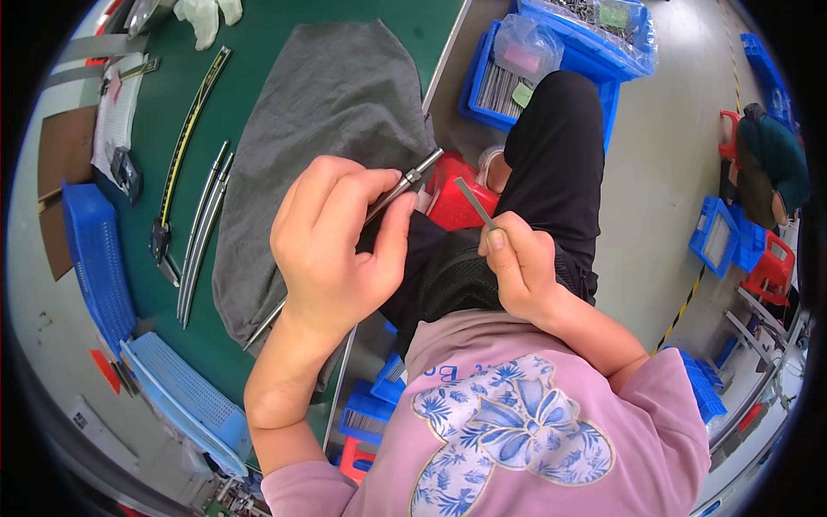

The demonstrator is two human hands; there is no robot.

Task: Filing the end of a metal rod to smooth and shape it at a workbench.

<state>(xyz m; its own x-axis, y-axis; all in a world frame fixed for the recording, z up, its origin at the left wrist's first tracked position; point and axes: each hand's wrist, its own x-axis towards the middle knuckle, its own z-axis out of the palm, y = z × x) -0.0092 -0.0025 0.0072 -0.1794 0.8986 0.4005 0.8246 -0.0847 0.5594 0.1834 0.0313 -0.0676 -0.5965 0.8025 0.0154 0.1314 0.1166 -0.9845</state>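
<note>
My left hand (340,241) pinches a long metal rod (420,170) between thumb and fingers. The rod's stepped end points up and to the right, and its other end comes out below my wrist, over a grey cloth (319,95). In my right hand (521,263) is a thin, flat grey strip (474,203), likely a file, gripped near its lower end. The strip's free tip is close to the rod's end but apart from it. Left of the cloth, several similar metal rods (203,233) lie side by side on the green table (250,52).
A caliper (162,241) lies beside the loose rods. Blue baskets (99,258) line the table's left edge. Blue bins (491,73) with metal parts stand beyond my knee, near a red stool (457,194). Another person (771,164) is at the far right.
</note>
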